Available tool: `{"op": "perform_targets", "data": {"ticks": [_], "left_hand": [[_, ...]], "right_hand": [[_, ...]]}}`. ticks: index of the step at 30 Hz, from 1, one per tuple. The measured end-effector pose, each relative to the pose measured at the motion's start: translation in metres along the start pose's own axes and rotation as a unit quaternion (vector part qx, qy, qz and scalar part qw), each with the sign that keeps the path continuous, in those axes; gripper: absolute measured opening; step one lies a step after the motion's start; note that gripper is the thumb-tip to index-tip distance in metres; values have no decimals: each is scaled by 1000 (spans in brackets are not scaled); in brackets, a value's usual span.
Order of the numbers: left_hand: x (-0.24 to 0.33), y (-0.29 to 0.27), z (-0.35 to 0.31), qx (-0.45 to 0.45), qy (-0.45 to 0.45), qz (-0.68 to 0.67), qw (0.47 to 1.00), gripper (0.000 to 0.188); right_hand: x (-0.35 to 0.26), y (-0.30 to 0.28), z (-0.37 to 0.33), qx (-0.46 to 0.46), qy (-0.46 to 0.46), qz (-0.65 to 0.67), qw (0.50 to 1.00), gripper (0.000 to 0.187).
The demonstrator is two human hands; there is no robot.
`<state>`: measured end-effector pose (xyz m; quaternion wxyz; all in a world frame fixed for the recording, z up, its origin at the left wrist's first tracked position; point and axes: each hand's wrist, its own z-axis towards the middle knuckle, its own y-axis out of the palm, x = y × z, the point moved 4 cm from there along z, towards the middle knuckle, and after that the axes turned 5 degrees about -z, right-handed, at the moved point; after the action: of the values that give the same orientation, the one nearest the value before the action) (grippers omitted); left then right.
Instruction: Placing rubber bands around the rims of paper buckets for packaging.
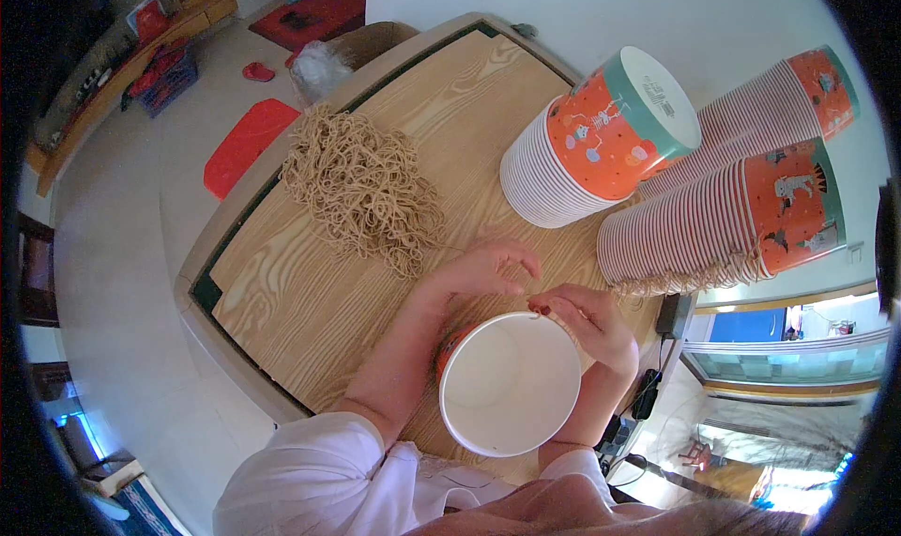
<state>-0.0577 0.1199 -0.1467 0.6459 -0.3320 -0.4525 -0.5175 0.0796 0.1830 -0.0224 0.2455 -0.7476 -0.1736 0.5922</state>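
A white-lined paper bucket (511, 384) with an orange outside is tilted in front of me, its open mouth facing up. My right hand (596, 328) is closed at its far right rim, thumb and fingers pinched together. A short bit of tan cord (536, 314) shows at those fingertips, against the rim. Just beyond the rim my left hand (490, 268) is open, fingers curved and apart from the thumb, with nothing visible between them. A loose tangled heap of tan cord (361, 187) lies on the wooden tabletop (282, 283), beyond my left forearm.
Upside-down nested orange and green buckets stand in a stack (591, 137) at the far right. Two more stacks lean or lie beside it; cord loops (694, 281) run along the nearer stack (713, 212). A red stool (249, 146) stands left of the table. Black adapters (646, 393) sit at its right edge.
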Motion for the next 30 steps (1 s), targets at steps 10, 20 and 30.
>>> {"op": "perform_targets", "data": {"ticks": [10, 20, 30], "left_hand": [[-16, 7, -4, -145, -133, -82, 977, 16], [-15, -1, -7, -58, -262, -142, 953, 29], [11, 1, -10, -215, -122, -256, 934, 29]], "right_hand": [[5, 3, 2, -3, 22, -16, 1000, 24], [4, 4, 1, -13, 33, 35, 999, 23], [3, -3, -1, 14, 24, -3, 1000, 22]]}}
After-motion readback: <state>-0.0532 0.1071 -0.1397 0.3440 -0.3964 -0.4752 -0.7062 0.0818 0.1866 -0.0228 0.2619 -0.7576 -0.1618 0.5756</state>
